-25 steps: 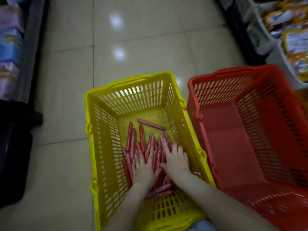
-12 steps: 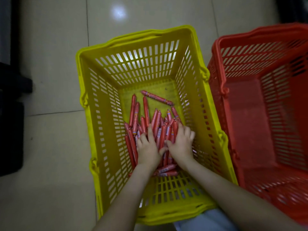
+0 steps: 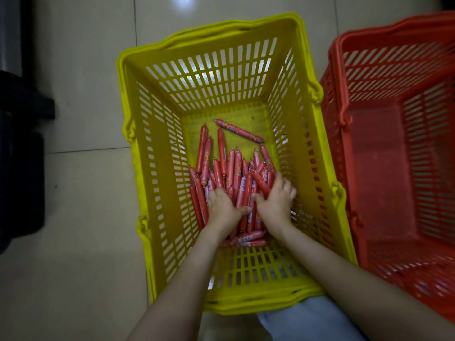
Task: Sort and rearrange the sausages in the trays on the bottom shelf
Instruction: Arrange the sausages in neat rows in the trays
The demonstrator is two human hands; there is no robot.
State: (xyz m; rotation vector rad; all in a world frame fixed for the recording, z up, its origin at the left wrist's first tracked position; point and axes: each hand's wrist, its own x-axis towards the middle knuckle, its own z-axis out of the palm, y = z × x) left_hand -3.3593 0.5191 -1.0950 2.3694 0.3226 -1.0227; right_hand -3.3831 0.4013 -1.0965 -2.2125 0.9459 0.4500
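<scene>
A pile of several red wrapped sausages (image 3: 231, 168) lies on the floor of a yellow slatted basket (image 3: 157, 148). One sausage (image 3: 238, 131) lies crosswise apart from the pile, at its far end. Both my hands are down in the basket on the near part of the pile. My left hand (image 3: 222, 209) curls its fingers into the sausages on the left side. My right hand (image 3: 275, 199) curls round a bunch of sausages on the right side. The sausages under my palms are hidden.
A red slatted basket (image 3: 384, 153) with nothing in it stands right beside the yellow one. Both sit on a pale tiled floor (image 3: 81, 217). A dark shelf base (image 3: 19, 153) runs along the left edge. My knee in light jeans (image 3: 305, 323) is near the bottom.
The camera has tilted further down over the yellow basket, and the shelves at the right have left the view. My fingers, flat on the pile before, now curl into the sausages.
</scene>
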